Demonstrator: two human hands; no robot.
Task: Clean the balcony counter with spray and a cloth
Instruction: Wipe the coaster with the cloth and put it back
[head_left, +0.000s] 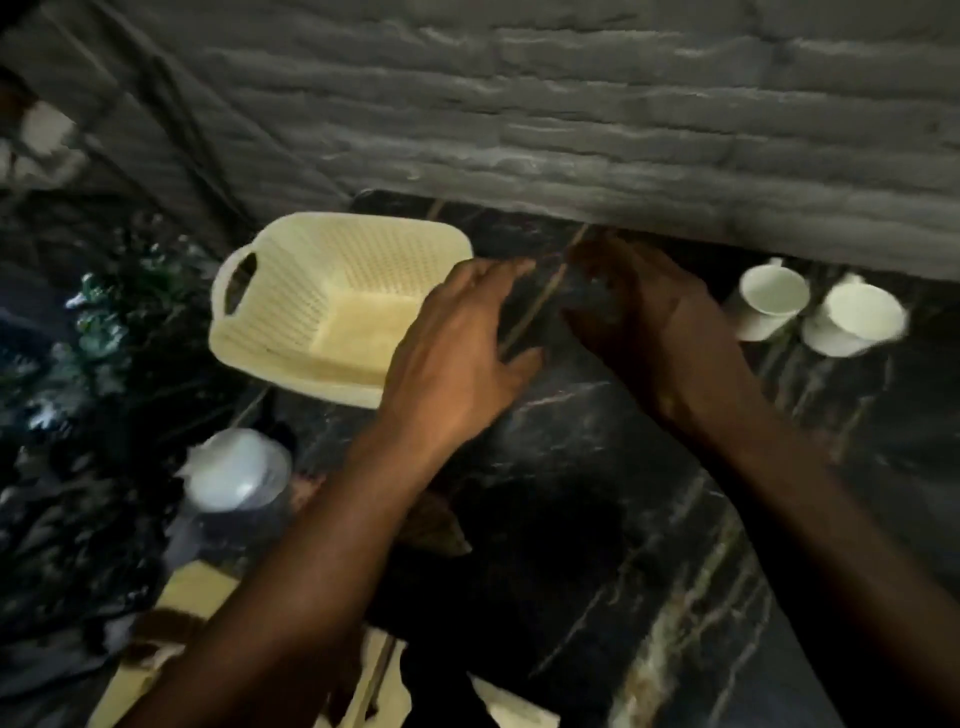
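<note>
Desk: the dark veined marble desk (597, 493) runs along the grey brick wall (571, 104); this is the surface to be cleaned, and it still carries loose things.
Left hand: the left hand (457, 353) hovers over the middle of the desk, just right of the basket, its grip spread wide, thumb apart from the fingers, holding nothing.
Right hand: the right hand (639, 312) is at the far edge by the wall, fingers curled around something dark and blurred; whether the grip has closed on it cannot be told.
Likely reason: both hands meet at one spot, which suggests they are gathering or shifting an item so the marble is clear for wiping.
Basket: a cream perforated plastic basket (332, 306) sits far left, empty, tilted towards the camera.
Cups: two white cups (774, 296) stand far right against the wall, the right one on a saucer, well apart from the hands.
Near left: a white-topped container (239, 467), blurred, stands near the desk's left edge beside the green plant (98, 322).
Spray and cloth: neither can be made out with confidence; pale shapes at the near edge are too dim to name.
</note>
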